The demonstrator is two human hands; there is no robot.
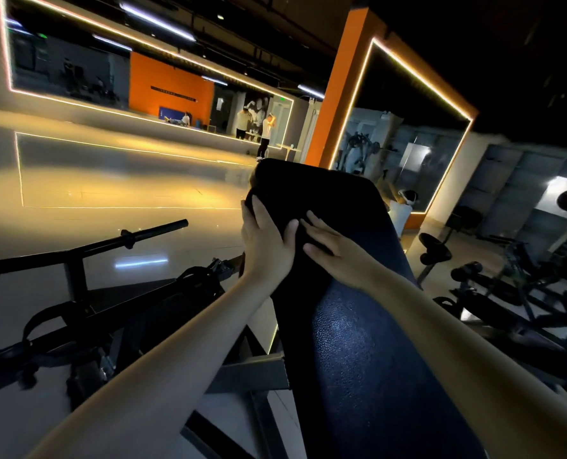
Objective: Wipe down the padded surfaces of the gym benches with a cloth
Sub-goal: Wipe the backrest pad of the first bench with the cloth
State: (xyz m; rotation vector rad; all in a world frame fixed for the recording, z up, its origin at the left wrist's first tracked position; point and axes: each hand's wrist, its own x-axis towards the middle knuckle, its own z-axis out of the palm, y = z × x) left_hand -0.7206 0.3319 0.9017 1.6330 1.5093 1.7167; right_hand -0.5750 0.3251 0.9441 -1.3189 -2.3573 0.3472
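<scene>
A dark blue padded bench back (351, 342) slopes up and away from me at the centre of the view. A black cloth (311, 190) lies draped over its upper end. My left hand (265, 240) presses on the cloth at the pad's left edge, fingers straight and pointing up, thumb spread to the right. My right hand (328, 240) lies flat on the cloth just beside it, fingers straight and pointing up-left. Its fingertips nearly meet the left thumb.
A black barbell bar (109, 243) and a machine frame (116, 313) stand to the left of the bench. More dark gym machines (513, 286) fill the right side. A shiny tiled floor (109, 180) lies beyond, with people (265, 134) at a mirrored wall far off.
</scene>
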